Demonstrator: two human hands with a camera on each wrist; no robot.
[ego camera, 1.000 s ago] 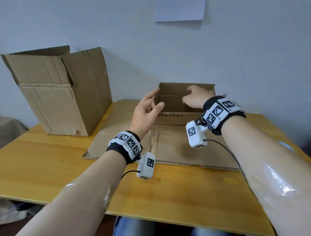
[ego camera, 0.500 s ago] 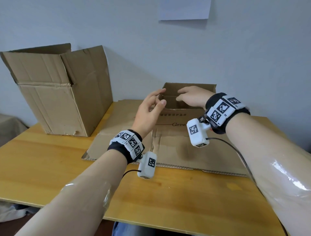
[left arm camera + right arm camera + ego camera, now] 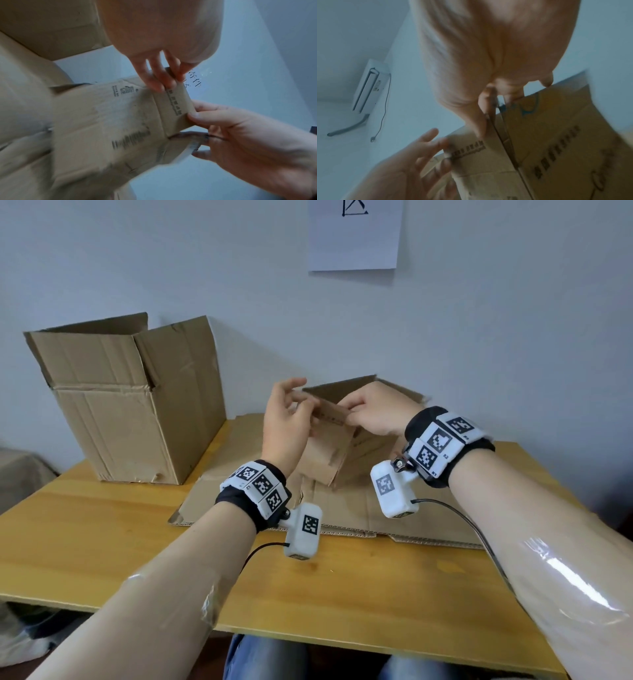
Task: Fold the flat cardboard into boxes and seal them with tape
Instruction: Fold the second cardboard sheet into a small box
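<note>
A small brown cardboard box (image 3: 327, 446) with printed text hangs tilted in the air above the flat cardboard sheet (image 3: 239, 501). My left hand (image 3: 301, 402) pinches the left end of its top flap, thumb in front and fingers behind. My right hand (image 3: 349, 412) pinches the right end of the same flap. In the left wrist view my left hand's fingers (image 3: 159, 78) lie on the flap of the small box (image 3: 120, 121), and my right hand (image 3: 193, 121) grips its corner. In the right wrist view the small box (image 3: 556, 148) is blurred.
A large open cardboard box (image 3: 130, 412) stands at the back left of the wooden table (image 3: 85, 542). The flat sheet covers the table's middle and back. A white paper (image 3: 354, 234) hangs on the wall. An air conditioner (image 3: 368, 86) shows in the right wrist view.
Both hands reached the small box at the back, took hold of its top flap, and lifted it up and toward me, tilting it.
</note>
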